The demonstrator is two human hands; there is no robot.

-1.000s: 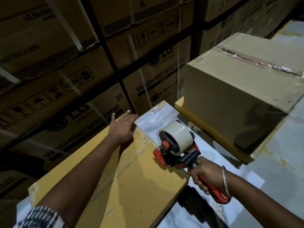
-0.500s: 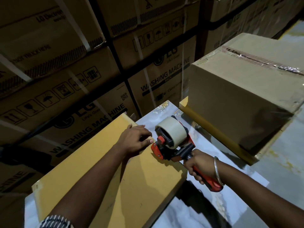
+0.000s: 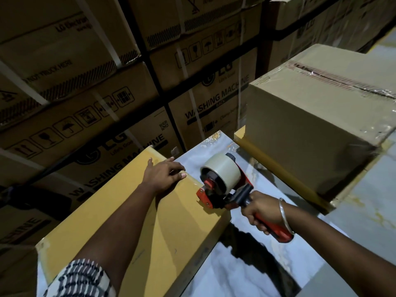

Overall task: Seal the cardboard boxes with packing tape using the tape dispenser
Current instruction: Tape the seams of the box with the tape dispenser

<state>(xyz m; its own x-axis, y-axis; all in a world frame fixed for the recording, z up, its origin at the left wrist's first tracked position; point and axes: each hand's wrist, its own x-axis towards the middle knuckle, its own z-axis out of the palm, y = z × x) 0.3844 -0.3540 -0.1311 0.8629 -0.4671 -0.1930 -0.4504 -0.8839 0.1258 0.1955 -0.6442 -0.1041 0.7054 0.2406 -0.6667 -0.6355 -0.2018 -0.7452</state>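
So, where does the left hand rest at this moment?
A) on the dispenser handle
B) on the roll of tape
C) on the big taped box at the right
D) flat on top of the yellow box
D: the left hand lies with straight fingers on the yellow box, apart from the tape dispenser.

red tape dispenser (image 3: 216,194), yellow box (image 3: 137,221), black-and-white patterned sleeve (image 3: 81,279).

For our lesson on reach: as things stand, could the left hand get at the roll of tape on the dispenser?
Probably yes. The left hand lies flat on the yellow box, close beside the tape roll, and nothing stands between them. The right hand grips only the dispenser handle, leaving the roll uncovered.
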